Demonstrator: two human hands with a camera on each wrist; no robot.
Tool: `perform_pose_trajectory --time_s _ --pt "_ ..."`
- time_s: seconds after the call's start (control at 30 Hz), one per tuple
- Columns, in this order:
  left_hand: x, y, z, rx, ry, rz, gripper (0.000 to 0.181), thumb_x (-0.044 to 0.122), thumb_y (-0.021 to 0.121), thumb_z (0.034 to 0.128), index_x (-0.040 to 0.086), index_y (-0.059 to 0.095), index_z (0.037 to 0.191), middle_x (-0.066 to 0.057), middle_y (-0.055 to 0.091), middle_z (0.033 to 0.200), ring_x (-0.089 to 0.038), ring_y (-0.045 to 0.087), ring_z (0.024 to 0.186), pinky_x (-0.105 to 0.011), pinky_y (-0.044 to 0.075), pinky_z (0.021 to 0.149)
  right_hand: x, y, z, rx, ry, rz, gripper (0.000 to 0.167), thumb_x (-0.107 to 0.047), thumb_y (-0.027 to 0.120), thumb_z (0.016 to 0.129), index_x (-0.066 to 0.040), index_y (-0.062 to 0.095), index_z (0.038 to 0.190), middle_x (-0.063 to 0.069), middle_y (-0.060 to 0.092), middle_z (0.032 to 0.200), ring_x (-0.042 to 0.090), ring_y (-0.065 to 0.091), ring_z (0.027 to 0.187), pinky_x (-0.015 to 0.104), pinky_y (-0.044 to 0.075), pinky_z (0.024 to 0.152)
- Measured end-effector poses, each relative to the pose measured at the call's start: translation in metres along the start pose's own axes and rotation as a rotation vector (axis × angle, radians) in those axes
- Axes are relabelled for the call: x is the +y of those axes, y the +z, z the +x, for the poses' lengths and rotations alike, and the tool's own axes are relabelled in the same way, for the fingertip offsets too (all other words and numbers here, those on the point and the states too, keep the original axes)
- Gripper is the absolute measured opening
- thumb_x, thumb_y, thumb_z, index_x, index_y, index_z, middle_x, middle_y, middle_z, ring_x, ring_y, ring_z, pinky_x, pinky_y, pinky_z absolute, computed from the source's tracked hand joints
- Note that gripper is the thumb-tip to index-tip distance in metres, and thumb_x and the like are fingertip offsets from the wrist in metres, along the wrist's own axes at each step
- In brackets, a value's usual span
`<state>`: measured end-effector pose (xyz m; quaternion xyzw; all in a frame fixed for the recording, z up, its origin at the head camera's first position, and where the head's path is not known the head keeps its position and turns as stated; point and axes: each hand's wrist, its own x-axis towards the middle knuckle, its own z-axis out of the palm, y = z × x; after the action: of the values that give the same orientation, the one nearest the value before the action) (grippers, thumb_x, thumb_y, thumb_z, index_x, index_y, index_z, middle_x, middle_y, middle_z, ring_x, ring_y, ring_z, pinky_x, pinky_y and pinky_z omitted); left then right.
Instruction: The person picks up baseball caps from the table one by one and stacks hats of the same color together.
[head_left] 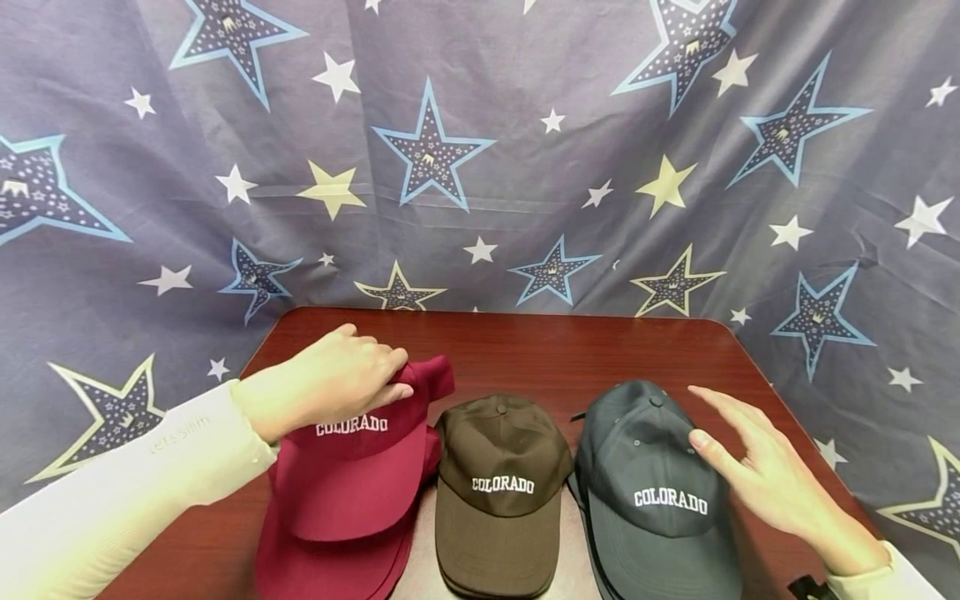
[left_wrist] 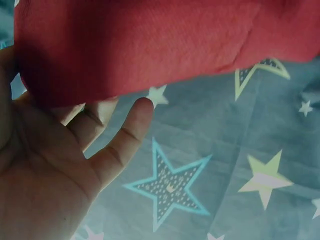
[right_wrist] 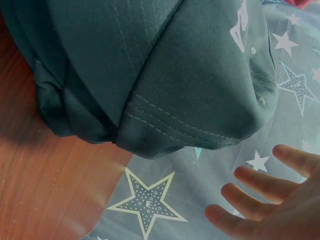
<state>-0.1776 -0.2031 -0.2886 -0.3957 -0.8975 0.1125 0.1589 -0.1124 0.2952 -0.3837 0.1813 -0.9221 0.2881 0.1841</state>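
Observation:
A maroon baseball cap (head_left: 352, 492) with white COLORADO lettering hangs from my left hand (head_left: 330, 379), which pinches it by the crown. Right below it lies another maroon cap (head_left: 285, 558). In the left wrist view, the cap's fabric (left_wrist: 150, 45) hides part of the fingers. A dark grey COLORADO cap (head_left: 637, 450) sits at the right, seeming to have another beneath it. Beside its crown my right hand (head_left: 772, 475) is spread with straight fingers. Per the right wrist view, there is a gap between those fingers and the grey cap (right_wrist: 190, 90).
A brown COLORADO cap (head_left: 498, 454) lies between the maroon and grey ones, close to both. Everything rests on a reddish-brown wooden table (head_left: 525, 350). A grey star-patterned cloth (head_left: 480, 125) hangs behind the table and along its sides.

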Motion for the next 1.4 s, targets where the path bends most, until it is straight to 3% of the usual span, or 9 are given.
perform_pose_trajectory --time_s 0.13,0.3,0.4,0.57,0.7,0.93,1.13,1.4 --pt "0.005 0.014 -0.008 0.008 -0.032 0.006 0.038 0.046 0.068 0.0954 0.013 0.054 0.082 -0.001 0.059 0.070 -0.027 0.064 0.071 -0.042 0.044 0.065 0.000 0.001 0.000 -0.001 -0.002 -0.004 0.062 -0.022 0.070 0.098 -0.033 0.046 0.154 0.003 0.052 0.150 0.030 0.042 0.135 0.008 0.017 0.104" --pt "0.013 0.031 -0.020 0.042 -0.104 -0.024 0.046 0.049 0.065 0.0970 0.005 0.066 0.109 -0.009 0.064 0.092 -0.030 0.063 0.086 -0.045 0.053 0.067 0.001 0.002 -0.001 -0.007 0.013 0.004 0.061 -0.023 0.069 0.099 -0.034 0.045 0.154 0.003 0.051 0.151 0.030 0.042 0.135 0.009 0.017 0.104" --pt "0.020 0.040 -0.027 0.052 -0.153 -0.060 0.056 0.050 0.063 0.0979 0.002 0.064 0.125 -0.013 0.064 0.104 -0.033 0.063 0.094 -0.048 0.058 0.068 0.001 0.003 -0.001 -0.012 0.016 0.005 0.061 -0.023 0.069 0.099 -0.035 0.045 0.154 0.002 0.050 0.152 0.030 0.041 0.136 0.009 0.017 0.104" --pt "0.026 0.055 -0.041 0.063 -0.203 -0.106 0.063 0.052 0.061 0.0988 0.000 0.060 0.133 -0.015 0.065 0.109 -0.034 0.066 0.094 -0.050 0.058 0.068 0.001 0.004 -0.001 -0.016 0.016 0.006 0.061 -0.023 0.069 0.099 -0.035 0.045 0.154 0.002 0.051 0.151 0.029 0.042 0.135 0.009 0.017 0.103" --pt "0.028 0.065 -0.052 0.095 -0.171 -0.127 0.068 0.055 0.064 0.0965 0.000 0.059 0.136 -0.013 0.066 0.110 -0.031 0.067 0.093 -0.047 0.058 0.073 0.000 0.005 -0.001 -0.022 0.018 0.009 0.061 -0.024 0.069 0.099 -0.035 0.045 0.154 0.003 0.051 0.151 0.030 0.042 0.135 0.011 0.018 0.103" --pt "0.033 0.071 -0.059 0.131 -0.011 -0.068 0.081 0.065 0.067 0.0891 0.007 0.055 0.145 -0.014 0.062 0.115 -0.030 0.061 0.092 -0.046 0.054 0.079 -0.001 0.005 -0.001 -0.019 0.016 0.007 0.061 -0.023 0.068 0.099 -0.034 0.045 0.154 0.004 0.051 0.151 0.030 0.042 0.135 0.009 0.017 0.103" --pt "0.026 0.073 -0.065 0.093 -0.040 -0.057 0.099 0.073 0.070 0.0802 0.012 0.046 0.154 -0.021 0.057 0.127 -0.035 0.056 0.107 -0.051 0.050 0.092 -0.003 0.006 -0.001 -0.028 0.023 0.012 0.061 -0.024 0.069 0.099 -0.034 0.045 0.154 0.003 0.050 0.152 0.029 0.041 0.136 0.009 0.017 0.103" --pt "0.022 0.086 -0.070 0.045 -0.036 -0.169 0.122 0.081 0.076 0.0646 0.013 0.039 0.158 -0.022 0.054 0.131 -0.036 0.055 0.112 -0.053 0.049 0.095 -0.004 0.006 -0.001 -0.031 0.025 0.009 0.060 -0.025 0.068 0.099 -0.034 0.045 0.154 0.004 0.050 0.152 0.031 0.041 0.136 0.009 0.017 0.104"
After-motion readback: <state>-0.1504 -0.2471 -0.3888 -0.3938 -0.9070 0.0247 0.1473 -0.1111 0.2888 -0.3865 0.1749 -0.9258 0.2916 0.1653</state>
